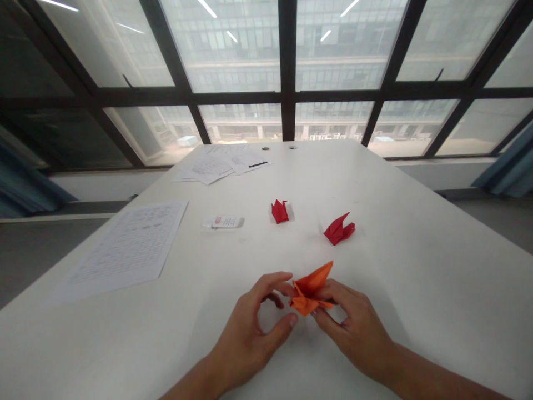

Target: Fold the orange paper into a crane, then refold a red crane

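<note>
An orange origami crane of folded paper is held above the near part of the table. My right hand pinches it from the right between thumb and fingers. On its left side, my left hand has thumb and fingers apart in a curve, the index fingertip touching or very close to the paper. Beyond the hands, a small red origami crane stands on the table. A larger red origami crane rests to its right.
The white table runs away toward the large windows. Left of the cranes lies a clear tube with a printed label. A printed sheet is at the left, with several more papers and a black strip at the back.
</note>
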Demonstrator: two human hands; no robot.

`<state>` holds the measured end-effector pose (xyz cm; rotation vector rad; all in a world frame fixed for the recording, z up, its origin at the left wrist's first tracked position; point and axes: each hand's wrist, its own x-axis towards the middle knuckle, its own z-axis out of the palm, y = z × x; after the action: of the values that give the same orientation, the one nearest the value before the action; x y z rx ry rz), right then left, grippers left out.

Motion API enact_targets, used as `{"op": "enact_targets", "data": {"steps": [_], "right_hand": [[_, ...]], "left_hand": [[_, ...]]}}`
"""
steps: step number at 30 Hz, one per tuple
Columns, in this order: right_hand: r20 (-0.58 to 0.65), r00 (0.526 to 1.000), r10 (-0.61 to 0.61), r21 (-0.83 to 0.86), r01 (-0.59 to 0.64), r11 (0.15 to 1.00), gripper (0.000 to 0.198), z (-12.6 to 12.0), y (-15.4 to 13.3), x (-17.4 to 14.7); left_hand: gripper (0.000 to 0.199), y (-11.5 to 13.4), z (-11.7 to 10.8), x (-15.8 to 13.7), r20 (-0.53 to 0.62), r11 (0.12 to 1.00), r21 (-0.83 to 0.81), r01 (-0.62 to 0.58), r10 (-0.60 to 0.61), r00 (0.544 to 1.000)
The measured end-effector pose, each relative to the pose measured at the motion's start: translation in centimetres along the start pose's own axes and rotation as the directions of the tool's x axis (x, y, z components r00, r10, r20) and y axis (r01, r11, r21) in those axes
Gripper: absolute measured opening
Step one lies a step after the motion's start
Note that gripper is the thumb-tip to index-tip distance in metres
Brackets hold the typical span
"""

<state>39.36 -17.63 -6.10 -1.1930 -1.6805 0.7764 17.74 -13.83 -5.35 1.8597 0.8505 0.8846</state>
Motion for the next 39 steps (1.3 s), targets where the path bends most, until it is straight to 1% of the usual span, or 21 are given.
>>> {"op": "enact_targets", "data": {"steps": [2,4,6,9,11,13,15,17,20,25,27,29,31,33,35,36,38,39], "right_hand": [[0.0,1.0,0.031,-0.007,-0.031,1.0,0.015,0.0,0.0,0.0],[0.001,0.998,0.055,-0.015,-0.055,0.998,0.009,0.0,0.0,0.0],[0.002,0.996,0.086,-0.024,-0.086,0.996,0.006,-0.1,0.0,0.0],[0.004,0.993,0.114,-0.012,-0.114,0.993,0.008,-0.2,0.1,0.1],[0.022,0.994,0.105,0.007,-0.105,0.994,0.01,-0.3,0.1,0.2],[0.043,0.995,0.089,0.011,-0.09,0.996,0.01,-0.3,0.1,0.2],[0.06,0.995,0.083,0.003,-0.084,0.996,0.01,-0.4,0.1,0.2],[0.069,0.994,0.086,0.006,-0.087,0.996,0.01,-0.5,-0.1,0.3],[0.094,0.992,0.084,0.03,-0.087,0.996,0.012,-0.6,-0.3,0.5],[0.133,0.99,0.039,0.043,-0.045,0.998,0.008,-0.8,-0.5,0.5],[0.15,0.989,0.013,0.096,-0.027,0.995,0.007,-0.9,-0.4,0.4],[0.156,0.987,0.041,0.215,-0.074,0.974,0.016,-1.0,-0.3,0.3],[0.151,0.979,0.136,0.333,-0.18,0.926,0.024,-1.1,-0.1,0.2],[0.133,0.964,0.23,0.369,-0.264,0.891,0.022,-1.1,0.0,0.3],[0.12,0.954,0.275,0.315,-0.3,0.901,0.022,-1.1,-0.1,0.4],[0.123,0.952,0.282,0.257,-0.305,0.917,0.021,-1.1,-0.1,0.5],[0.116,0.951,0.286,0.101,-0.298,0.949,0.014,-1.1,-0.3,0.6],[0.097,0.954,0.284,0.025,-0.288,0.957,0.014,-1.1,-0.4,0.6]], "left_hand": [[0.06,-0.2,-0.1,-0.1,0.002,0.995,0.089,-0.04,0.039,0.999],[0.061,-0.4,0.1,-0.2,-0.004,0.995,0.099,-0.026,0.027,1.0],[0.057,-0.5,0.3,-0.1,-0.017,1.0,0.02,0.015,-0.014,1.0],[0.05,-0.5,0.3,0.2,-0.023,0.983,-0.158,0.091,-0.096,0.995],[0.043,-0.3,0.1,0.5,0.015,0.96,-0.228,0.163,-0.164,0.986],[0.032,-0.2,-0.2,0.8,0.069,0.947,-0.244,0.208,-0.197,0.978],[0.02,-0.1,-0.4,1.0,0.095,0.952,-0.234,0.198,-0.18,0.979],[0.013,0.0,-0.5,1.2,0.07,0.964,-0.22,0.153,-0.141,0.988],[0.013,0.0,-0.6,1.3,0.028,0.964,-0.223,0.147,-0.145,0.989],[0.015,-0.2,-0.3,1.2,0.043,0.94,-0.251,0.231,-0.228,0.973],[0.016,-0.4,-0.3,1.2,0.019,0.922,-0.286,0.262,-0.267,0.963],[0.021,-0.5,-0.3,1.3,-0.012,0.897,-0.334,0.289,-0.31,0.951],[0.02,-0.4,-0.5,1.4,-0.02,0.889,-0.349,0.296,-0.323,0.946],[0.019,-0.1,-0.6,1.5,0.002,0.906,-0.314,0.283,-0.297,0.955],[0.019,0.1,-0.7,1.5,0.029,0.924,-0.264,0.276,-0.278,0.96],[0.018,0.2,-0.6,1.5,0.035,0.93,-0.244,0.275,-0.275,0.961],[0.016,0.2,-0.3,1.4,0.015,0.932,-0.232,0.279,-0.283,0.959],[0.017,0.2,0.0,1.3,-0.009,0.929,-0.241,0.282,-0.293,0.956]]}}
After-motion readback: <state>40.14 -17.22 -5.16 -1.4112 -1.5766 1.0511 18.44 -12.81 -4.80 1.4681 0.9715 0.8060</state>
